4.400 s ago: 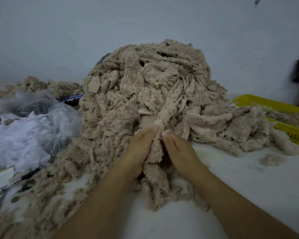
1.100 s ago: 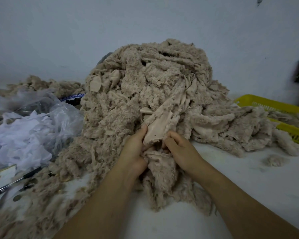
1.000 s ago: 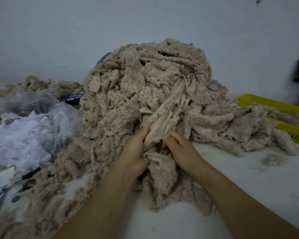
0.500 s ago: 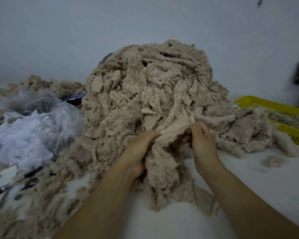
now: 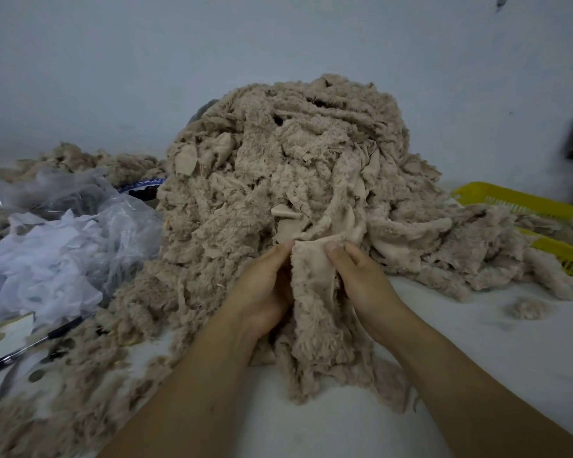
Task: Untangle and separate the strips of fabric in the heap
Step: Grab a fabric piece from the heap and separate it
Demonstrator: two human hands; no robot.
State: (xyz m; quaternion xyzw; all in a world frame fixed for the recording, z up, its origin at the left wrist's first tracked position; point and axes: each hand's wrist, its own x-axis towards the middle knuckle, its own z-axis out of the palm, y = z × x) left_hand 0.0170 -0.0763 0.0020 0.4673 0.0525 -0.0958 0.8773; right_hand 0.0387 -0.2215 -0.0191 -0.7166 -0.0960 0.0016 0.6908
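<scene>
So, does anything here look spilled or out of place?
Mostly mess, no visible damage. A small tuft lies alone on the table, apart from the heap. Fabric spills over the rim of the yellow basket at right, and a pen at left lies among scattered fluff.

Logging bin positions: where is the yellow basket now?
Head view: the yellow basket sits at the far right, beside the fabric heap, whose strips spill into it.
</scene>
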